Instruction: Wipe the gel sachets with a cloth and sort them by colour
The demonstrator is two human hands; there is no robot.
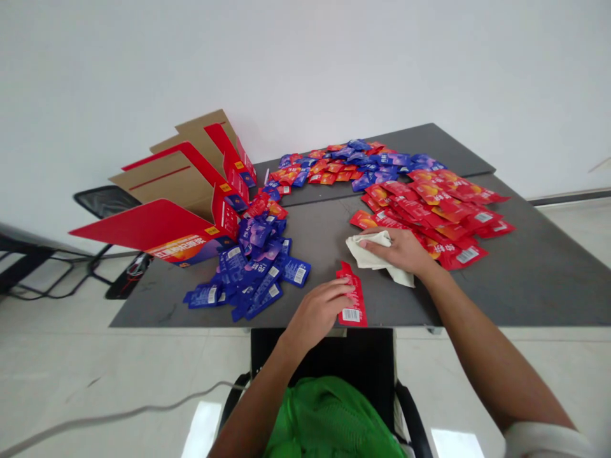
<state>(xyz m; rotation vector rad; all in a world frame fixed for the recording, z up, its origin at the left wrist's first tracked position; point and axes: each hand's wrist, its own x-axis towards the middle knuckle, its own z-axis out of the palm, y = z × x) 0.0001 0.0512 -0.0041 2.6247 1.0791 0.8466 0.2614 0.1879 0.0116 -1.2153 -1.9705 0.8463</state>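
Note:
My left hand (324, 308) lies with its fingers stretched over a red packet (353, 315) at the table's front edge, pressing it to the surface. The packet's white barcode label faces up. To the right, my right hand (398, 249) grips a folded cream cloth (370, 251), its thumb on top of the fabric. Just behind that hand spreads a heap of red packets (443, 210). Left of my left hand is a pile of blue packets (258, 267), some showing barcodes.
Open red and blue cardboard boxes (186, 238) stand in a row on the table's left side. Small red and blue sachets (344, 165) lie scattered along the back of the grey table (319, 222). A black chair (107, 200) stands on the left.

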